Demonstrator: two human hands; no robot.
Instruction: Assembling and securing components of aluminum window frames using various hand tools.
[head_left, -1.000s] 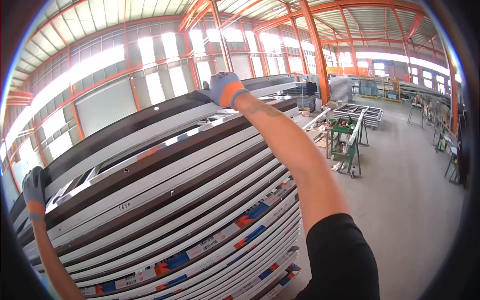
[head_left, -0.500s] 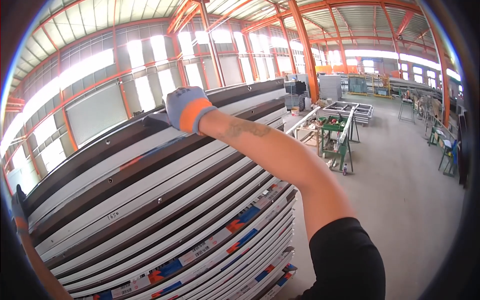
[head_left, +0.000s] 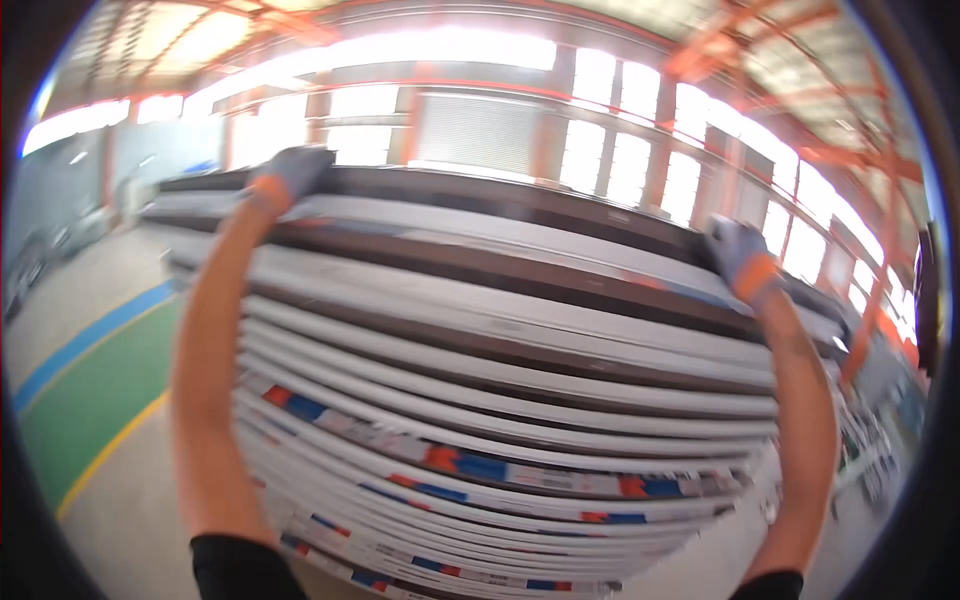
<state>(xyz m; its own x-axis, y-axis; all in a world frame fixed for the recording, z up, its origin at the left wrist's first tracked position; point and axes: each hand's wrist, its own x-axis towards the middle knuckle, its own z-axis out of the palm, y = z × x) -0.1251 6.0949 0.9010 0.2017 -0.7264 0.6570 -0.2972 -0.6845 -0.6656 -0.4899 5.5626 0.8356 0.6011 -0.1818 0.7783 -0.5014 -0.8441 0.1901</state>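
Before me rises a tall stack of long frames (head_left: 500, 345), with white and dark brown edges in layers. The topmost dark frame (head_left: 500, 200) lies across the top of the stack. Wearing a grey glove with an orange cuff, my left hand (head_left: 293, 173) is closed over this frame's edge toward its left end. My right hand (head_left: 738, 248), gloved the same way, is closed on the edge toward the right end. Motion blurs both hands, and the fingertips are partly hidden behind the edge. Printed red, blue and white tape (head_left: 480, 465) shows on lower layers.
On the left, the floor carries a green walkway (head_left: 110, 420) with a blue stripe (head_left: 95, 340) and a yellow line. A grey roller door (head_left: 475, 135) and tall bright windows stand behind the stack. Orange steel columns and blurred equipment (head_left: 870, 450) are at the right.
My view has swung left, bringing the stack to the middle and the green walkway into sight. My left hand, before at the far left rim, now shows fully on the top edge.
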